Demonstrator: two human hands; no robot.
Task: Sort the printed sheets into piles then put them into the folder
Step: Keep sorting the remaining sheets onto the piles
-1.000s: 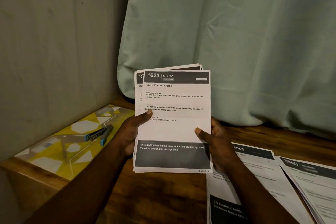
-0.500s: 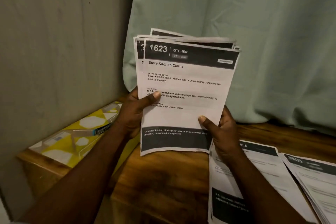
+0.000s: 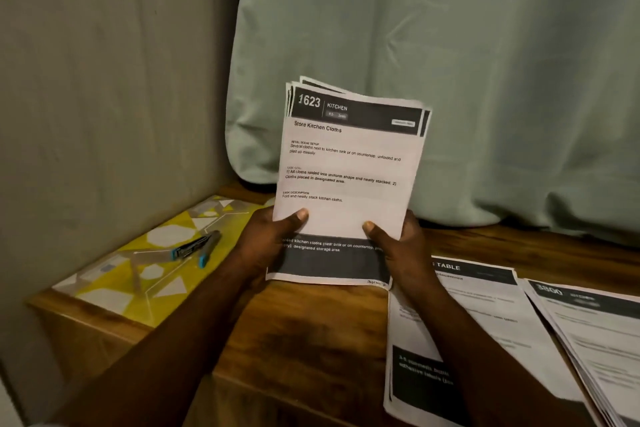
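Holding a sheaf of printed sheets (image 3: 349,177) upright, just above the table (image 3: 311,340), the person has both hands clamped on its lower part. The left hand (image 3: 266,246) grips the lower left edge, its thumb laid flat across the front page. The right hand (image 3: 398,250) grips the lower right edge the same way. The fingers of both are hidden behind the paper. The hands sit apart, one at each side of the sheaf, with the page headed "1623 KITCHEN" facing up between them.

I judge the paper to be light and limp. The top corners fan out unevenly, so the sheets will slide over one another and droop if held by one corner only. A thumb-in-front, fingers-behind pinch low on the side edges looks the safest hold. A single page could be slid off with a thumb.

To the right of the right hand lie two piles on the table: the "TABLE" pile (image 3: 485,315) just beside the wrist and a further pile (image 3: 595,329) beyond it. To the left of the left hand lies what I take to be the folder (image 3: 138,274), yellow and patterned, with a blue-tipped tool (image 3: 195,250) resting on it.
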